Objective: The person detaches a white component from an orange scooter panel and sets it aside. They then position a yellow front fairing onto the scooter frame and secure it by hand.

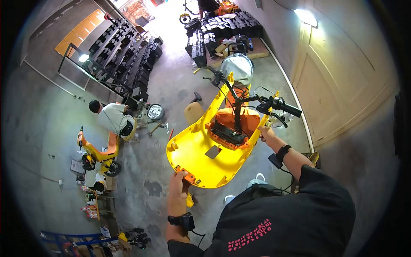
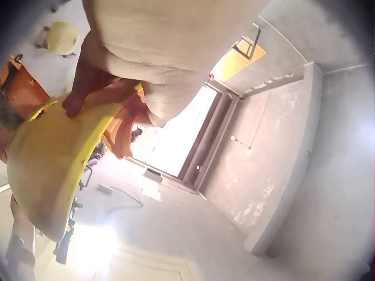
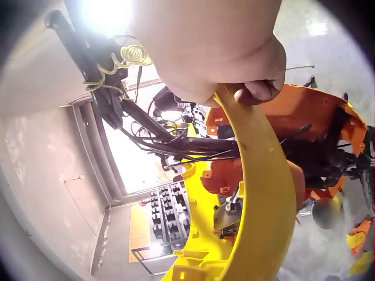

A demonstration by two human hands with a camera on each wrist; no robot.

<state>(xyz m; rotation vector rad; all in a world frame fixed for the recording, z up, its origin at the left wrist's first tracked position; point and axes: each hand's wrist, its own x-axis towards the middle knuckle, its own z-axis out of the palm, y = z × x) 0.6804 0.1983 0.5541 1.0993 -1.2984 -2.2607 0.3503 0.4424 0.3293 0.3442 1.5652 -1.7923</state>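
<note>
A large yellow plastic shell [image 1: 192, 154] surrounds the orange centre part [image 1: 250, 122] and dark handlebar stem of a scooter. The left hand [image 1: 177, 184] grips the shell's near left rim at an orange piece [image 1: 187, 174]; in the left wrist view the hand [image 2: 158, 52] has its thumb on the yellow shell [image 2: 53, 152]. The right hand [image 1: 269, 135] pinches the shell's right arm below the handlebar grip [image 1: 289, 107]. In the right wrist view that hand [image 3: 217, 47] curls its fingers round the top of the yellow strip [image 3: 263, 187].
A person in a white shirt [image 1: 113, 118] crouches at the left beside an orange scooter [image 1: 100, 147]. Racks of black boxes [image 1: 115, 51] stand behind. A round headlight [image 1: 155, 112], tools and a tan stool [image 1: 194, 112] are on the floor. A door [image 1: 334, 81] is at the right.
</note>
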